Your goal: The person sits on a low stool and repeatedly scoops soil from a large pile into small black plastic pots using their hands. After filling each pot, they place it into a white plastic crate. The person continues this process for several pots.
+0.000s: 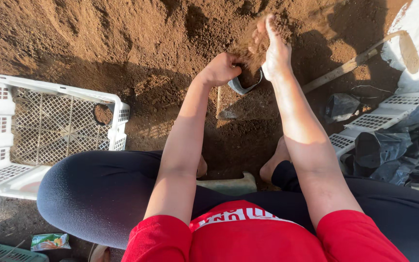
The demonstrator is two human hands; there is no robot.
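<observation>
From my head camera, looking down past my knees: my left hand (220, 68) is curled shut around the rim of a small dark bag (242, 85), holding its mouth up toward me on the heap of brown soil (122, 39). My right hand (273, 46) hovers just above and beyond the bag's opening, fingers cupped loosely around a clump of soil that is spilling down. A white plastic crate (49, 126) sits on my left; a wooden-handled tool (350, 65) lies on my right.

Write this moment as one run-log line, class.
left hand: grips small bag | right hand: drops soil into it | white crate: at the person's left | shovel: lying on soil
</observation>
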